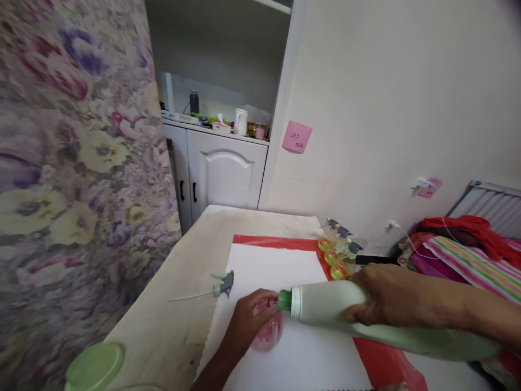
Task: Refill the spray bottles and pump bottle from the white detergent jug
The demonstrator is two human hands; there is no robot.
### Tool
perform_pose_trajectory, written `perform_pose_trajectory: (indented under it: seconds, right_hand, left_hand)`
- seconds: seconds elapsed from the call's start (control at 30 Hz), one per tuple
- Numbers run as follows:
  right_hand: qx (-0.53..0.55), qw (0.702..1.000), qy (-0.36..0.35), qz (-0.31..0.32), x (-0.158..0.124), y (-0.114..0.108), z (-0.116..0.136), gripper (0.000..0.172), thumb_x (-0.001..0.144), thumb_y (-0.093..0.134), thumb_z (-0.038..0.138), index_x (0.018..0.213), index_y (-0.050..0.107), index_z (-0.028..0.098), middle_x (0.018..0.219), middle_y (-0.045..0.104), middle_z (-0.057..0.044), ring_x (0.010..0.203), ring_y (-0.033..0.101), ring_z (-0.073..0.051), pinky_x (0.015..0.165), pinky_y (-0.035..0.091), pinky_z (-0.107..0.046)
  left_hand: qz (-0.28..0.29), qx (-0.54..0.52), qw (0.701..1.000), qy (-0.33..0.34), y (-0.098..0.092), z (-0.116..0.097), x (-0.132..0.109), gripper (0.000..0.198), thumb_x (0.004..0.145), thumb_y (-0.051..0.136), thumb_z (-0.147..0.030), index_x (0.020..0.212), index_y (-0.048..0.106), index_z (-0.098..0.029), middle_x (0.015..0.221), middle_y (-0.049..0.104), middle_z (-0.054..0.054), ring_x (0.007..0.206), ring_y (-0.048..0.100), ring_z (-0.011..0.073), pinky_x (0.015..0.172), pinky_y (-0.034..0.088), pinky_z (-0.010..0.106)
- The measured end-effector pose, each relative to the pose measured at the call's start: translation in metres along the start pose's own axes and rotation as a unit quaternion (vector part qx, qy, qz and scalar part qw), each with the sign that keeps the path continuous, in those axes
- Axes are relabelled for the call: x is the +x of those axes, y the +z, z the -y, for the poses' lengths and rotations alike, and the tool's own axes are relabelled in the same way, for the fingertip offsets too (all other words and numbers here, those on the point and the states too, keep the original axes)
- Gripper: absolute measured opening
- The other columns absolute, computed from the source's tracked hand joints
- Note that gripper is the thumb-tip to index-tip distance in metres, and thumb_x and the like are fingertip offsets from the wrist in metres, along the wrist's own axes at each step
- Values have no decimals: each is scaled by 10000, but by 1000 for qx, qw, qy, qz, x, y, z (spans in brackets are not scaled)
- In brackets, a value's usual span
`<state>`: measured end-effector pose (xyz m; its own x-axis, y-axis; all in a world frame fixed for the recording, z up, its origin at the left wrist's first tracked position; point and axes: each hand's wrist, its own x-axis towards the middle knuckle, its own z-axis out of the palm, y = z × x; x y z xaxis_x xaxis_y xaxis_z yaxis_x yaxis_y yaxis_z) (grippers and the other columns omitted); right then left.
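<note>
My left hand (pixel 252 317) is wrapped round the neck of a small clear pink bottle (pixel 267 332) standing on a white sheet (pixel 321 358). In my right hand (pixel 380 298) is a large pale green bottle (pixel 331 304), tilted nearly flat. Its green spout (pixel 285 300) is at the mouth of the pink bottle; whether liquid flows cannot be made out. A grey and green spray head (pixel 223 284) with a long thin tube lies left of the sheet.
Several spray bottles with yellow liquid (pixel 337 252) stand at the table's back right. A green lid (pixel 95 365) is at the lower left. Red material (pixel 391 364) shows under the sheet. Floral curtain (pixel 81 190) hangs left; a wall (pixel 366 108) rises behind.
</note>
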<state>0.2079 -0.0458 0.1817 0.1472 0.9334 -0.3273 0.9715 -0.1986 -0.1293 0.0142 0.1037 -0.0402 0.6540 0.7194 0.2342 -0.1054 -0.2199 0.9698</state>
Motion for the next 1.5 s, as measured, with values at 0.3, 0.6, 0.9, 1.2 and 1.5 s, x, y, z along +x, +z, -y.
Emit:
perform_pose_trajectory:
  seconds: [0.3,0.6,0.9,1.2,1.5]
  right_hand:
    - [-24,1000,15,10,2,1,-2,370,751,579,550,746,643,186,772,728,-69,671,659,-225,540,393,-295]
    - [-39,999,27,9,3,2,-3,403,739,587,582,748,659,186,776,727,-73,674,658,-226,544,397,-299]
    - [-36,999,20,7,4,2,-5,407,740,594,580,779,680,185,763,728,-64,647,651,-212,529,389,-292]
    - [-31,999,11,8,4,2,-6,403,745,590,579,738,661,183,757,725,-54,641,646,-197,518,383,-281]
    - [-32,999,16,10,3,4,-7,410,734,603,566,764,678,164,749,719,-72,644,650,-209,527,384,-287]
  left_hand:
    - [1,-3,1000,2,1,2,-1,161,764,701,-274,910,740,-219,929,756,25,929,667,220,843,473,283]
    - [-2,9,1000,-1,0,2,1,162,753,703,-276,900,740,-219,925,758,27,927,670,225,847,477,291]
    - [3,17,1000,3,-1,0,1,170,769,688,-305,906,738,-216,928,756,35,928,671,227,847,479,295]
    - [-2,24,1000,9,0,6,3,168,766,697,-313,901,741,-224,923,758,29,921,671,224,846,480,294]
    - [3,26,1000,2,-1,1,1,181,767,678,-314,909,735,-217,934,758,37,931,671,237,856,485,314]
